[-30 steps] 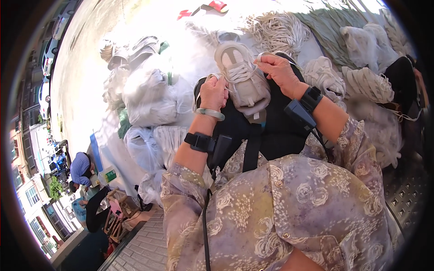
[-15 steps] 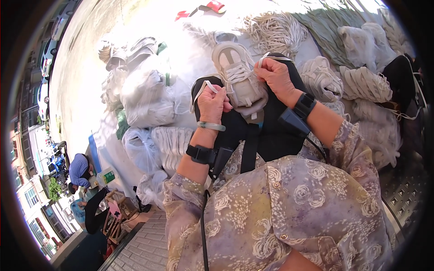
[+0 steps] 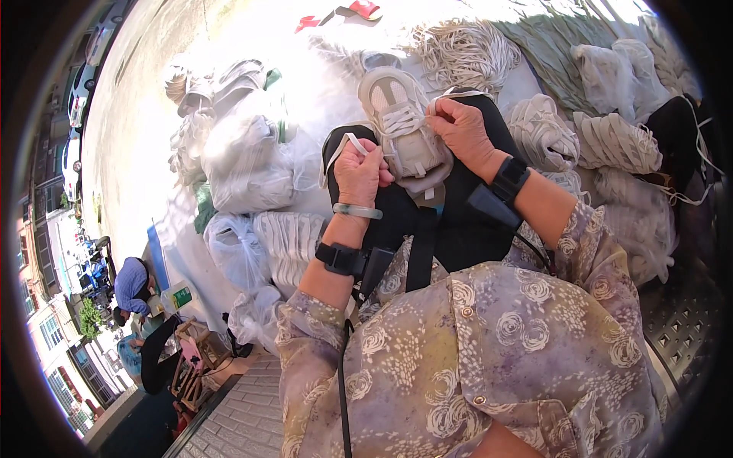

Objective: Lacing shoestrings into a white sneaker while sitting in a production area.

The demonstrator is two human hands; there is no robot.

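A beige sneaker upper (image 3: pixel 412 149) lies between my black-clad thighs, its laced front toward me. White lace crosses through several of its eyelets. On its left, my left hand (image 3: pixel 359 174) pinches one end of the white shoelace (image 3: pixel 340 146), which loops down over my knee. My right hand (image 3: pixel 463 131) is closed on the lace at the upper's right edge, and a length of it trails over my right thigh. Fingers hide the exact grip points of both hands.
Bundles of pale shoe uppers (image 3: pixel 540 137), some in clear plastic bags (image 3: pixel 244 172), lie on both sides. A heap of loose white laces (image 3: pixel 467 57) sits beyond my right knee. Red slippers (image 3: pixel 365 10) lie at the far edge. A person in blue (image 3: pixel 133 286) bends at far left.
My right hand has shifted slightly left and down, closer to the upper's edge. The left hand keeps its pinch on the lace, nearly unmoved.
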